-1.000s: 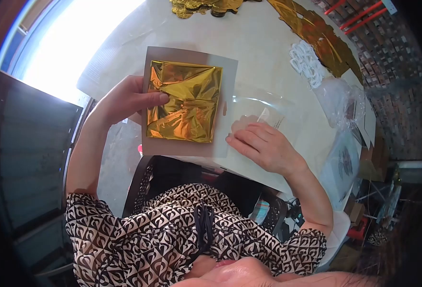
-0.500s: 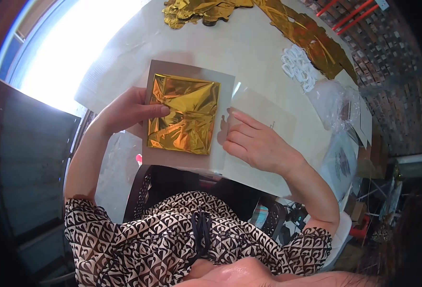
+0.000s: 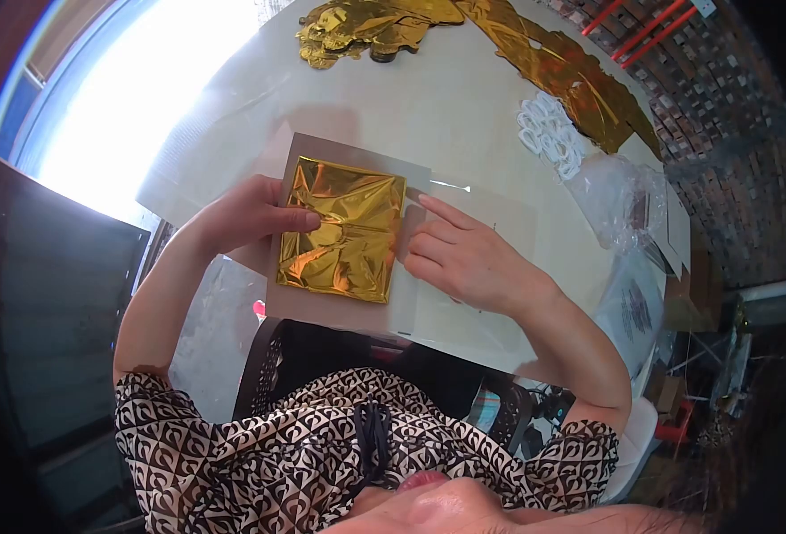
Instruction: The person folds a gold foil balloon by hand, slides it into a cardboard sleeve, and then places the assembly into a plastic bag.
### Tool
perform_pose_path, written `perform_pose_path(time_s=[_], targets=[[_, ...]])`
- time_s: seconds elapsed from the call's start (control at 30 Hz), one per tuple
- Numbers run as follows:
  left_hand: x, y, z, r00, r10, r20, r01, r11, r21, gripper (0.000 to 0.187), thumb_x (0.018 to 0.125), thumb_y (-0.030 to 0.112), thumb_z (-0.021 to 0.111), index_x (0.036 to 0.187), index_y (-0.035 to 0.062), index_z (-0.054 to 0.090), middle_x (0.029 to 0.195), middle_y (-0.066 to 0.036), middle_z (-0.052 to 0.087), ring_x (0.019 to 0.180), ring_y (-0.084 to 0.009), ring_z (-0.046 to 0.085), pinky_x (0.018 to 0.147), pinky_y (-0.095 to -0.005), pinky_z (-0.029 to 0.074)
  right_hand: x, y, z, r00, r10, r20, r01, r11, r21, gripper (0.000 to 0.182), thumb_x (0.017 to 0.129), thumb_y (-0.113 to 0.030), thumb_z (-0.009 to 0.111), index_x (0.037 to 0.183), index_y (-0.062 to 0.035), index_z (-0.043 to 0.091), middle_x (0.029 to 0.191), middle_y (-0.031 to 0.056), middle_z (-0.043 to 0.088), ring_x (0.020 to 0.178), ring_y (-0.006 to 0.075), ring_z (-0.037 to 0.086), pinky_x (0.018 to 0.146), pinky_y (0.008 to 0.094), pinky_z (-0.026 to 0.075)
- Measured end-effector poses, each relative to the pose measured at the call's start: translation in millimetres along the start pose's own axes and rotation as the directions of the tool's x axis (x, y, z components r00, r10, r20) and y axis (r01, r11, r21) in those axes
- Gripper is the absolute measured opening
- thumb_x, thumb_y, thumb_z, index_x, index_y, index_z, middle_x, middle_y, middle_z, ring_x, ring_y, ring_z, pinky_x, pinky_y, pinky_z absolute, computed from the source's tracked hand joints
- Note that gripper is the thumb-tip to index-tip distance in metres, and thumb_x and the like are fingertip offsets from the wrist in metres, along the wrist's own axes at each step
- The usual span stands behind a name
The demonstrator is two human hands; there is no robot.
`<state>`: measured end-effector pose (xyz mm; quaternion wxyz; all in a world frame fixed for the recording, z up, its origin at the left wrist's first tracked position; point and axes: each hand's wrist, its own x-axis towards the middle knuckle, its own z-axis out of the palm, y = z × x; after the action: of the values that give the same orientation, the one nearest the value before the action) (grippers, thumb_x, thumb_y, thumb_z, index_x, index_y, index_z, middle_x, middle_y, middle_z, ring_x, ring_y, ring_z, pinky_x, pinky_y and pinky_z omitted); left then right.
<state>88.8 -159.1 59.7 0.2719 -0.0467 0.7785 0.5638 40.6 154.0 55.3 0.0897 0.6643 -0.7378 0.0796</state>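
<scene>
A flat, square packet wrapped in gold foil (image 3: 348, 254) lies on a larger grey-brown card (image 3: 322, 309). My left hand (image 3: 255, 216) grips both at their left side, its thumb pressed on the foil and its fingers behind the card. My right hand (image 3: 469, 258) is at the card's right edge, its index finger stretched out and the others curled in. Its thumb is hidden, so what it pinches does not show. Under and beside that hand is a see-through sheet (image 3: 510, 200), faint against the table.
Crumpled gold foil pieces (image 3: 366, 27) and a long gold foil strip (image 3: 571, 80) lie along the table's far side. White looped cords (image 3: 549, 133) sit beside clear plastic bags (image 3: 611, 191) at the right. Behind them stands a cardboard box (image 3: 691, 298).
The card and gold packet have shifted slightly lower and tilted in view, with my left hand still on them. My right hand has moved a little left, and its index finger is straighter.
</scene>
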Motion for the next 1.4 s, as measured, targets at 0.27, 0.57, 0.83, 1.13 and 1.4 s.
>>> perform_pose_path(time_s=[0.27, 0.57, 0.83, 1.13, 1.4], targets=[[16.1, -3.0, -5.4, 0.999, -0.017, 0.029, 0.014, 0.996, 0.088, 0.037, 0.090, 0.030, 0.074, 0.111, -0.0005, 0.070, 0.100, -0.004, 0.072, 0.089, -0.0100, 0.066, 0.083, -0.0292, 0.053, 10.0, 16.2, -4.3, 0.999, -0.027, 0.023, 0.030, 0.986, -0.163, 0.009, 0.074, -0.007, 0.060, 0.075, -0.0079, 0.051, 0.080, 0.0036, 0.052, 0.091, 0.0189, 0.059, 0.117, 0.0441, 0.037], [19.9, 31.8, 3.3, 0.990, -0.123, 0.064, 0.108, 0.974, 0.197, 0.040, 0.089, 0.033, 0.075, 0.112, 0.0008, 0.070, 0.097, -0.007, 0.072, 0.086, -0.0142, 0.068, 0.080, -0.0314, 0.056, 12.9, 13.8, -15.1, 0.994, 0.005, 0.113, 0.008, 0.993, -0.120, 0.005, 0.075, -0.007, 0.059, 0.079, -0.0086, 0.056, 0.082, 0.0020, 0.055, 0.094, 0.0183, 0.061, 0.116, 0.0429, 0.039], [33.5, 38.0, 9.6, 0.982, -0.130, 0.139, 0.097, 0.971, 0.220, 0.041, 0.090, 0.029, 0.074, 0.117, 0.0000, 0.068, 0.102, -0.010, 0.073, 0.088, -0.0189, 0.071, 0.083, -0.0318, 0.058, 10.1, 18.4, -22.9, 0.989, 0.052, 0.140, -0.064, 0.994, 0.084, 0.012, 0.073, -0.007, 0.068, 0.081, -0.0083, 0.060, 0.085, 0.0029, 0.057, 0.092, 0.0221, 0.060, 0.113, 0.0431, 0.041], [33.6, 43.1, 15.8, 0.980, -0.134, 0.148, 0.088, 0.955, 0.282, 0.042, 0.089, 0.031, 0.074, 0.115, -0.0010, 0.069, 0.101, -0.010, 0.074, 0.087, -0.0191, 0.072, 0.081, -0.0313, 0.058, 10.9, 14.1, -24.5, 0.973, 0.079, 0.218, -0.147, 0.938, 0.315, 0.015, 0.072, -0.006, 0.073, 0.077, -0.0058, 0.059, 0.089, 0.0055, 0.056, 0.095, 0.0255, 0.056, 0.105, 0.0425, 0.044], [35.7, 44.7, 18.6, 0.981, -0.099, 0.170, 0.052, 0.965, 0.258, 0.043, 0.088, 0.031, 0.074, 0.114, -0.0026, 0.069, 0.099, -0.011, 0.074, 0.086, -0.0190, 0.072, 0.080, -0.0311, 0.059, 11.0, 12.4, -22.3, 0.976, 0.002, 0.216, -0.082, 0.929, 0.362, 0.019, 0.074, -0.012, 0.077, 0.076, -0.0070, 0.059, 0.086, 0.0048, 0.053, 0.091, 0.0259, 0.054, 0.084, 0.0392, 0.046]])
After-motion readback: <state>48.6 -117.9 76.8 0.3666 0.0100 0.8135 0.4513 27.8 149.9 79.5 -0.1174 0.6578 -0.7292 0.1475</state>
